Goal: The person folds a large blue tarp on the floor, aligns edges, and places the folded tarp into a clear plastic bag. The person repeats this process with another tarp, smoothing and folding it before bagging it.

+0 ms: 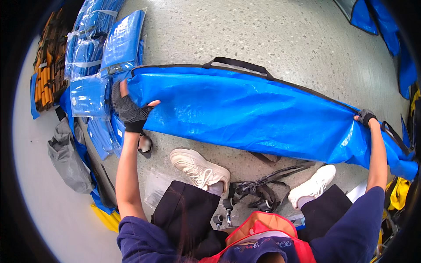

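A long blue tarpaulin bag (228,114) stretches across in front of me, with dark edging along its far side and a black strap handle (239,65) standing up from it. My left hand (131,105), in a dark fingerless glove, is at the bag's left end. Its thumb and a finger are spread apart against the blue material; the other fingers are hard to see. Gloved the same way, my right hand (365,117) pinches the far edge near the right end, where the material creases. Beyond that hand the bag's end droops to the right.
Clear-wrapped blue packs (90,96) are stacked at the left, beside orange-and-black bundles (46,83) and a grey folded sheet (70,149). Black straps (263,186) lie between my white shoes (199,168). More blue sheets (405,65) and yellow material (398,195) are at the right.
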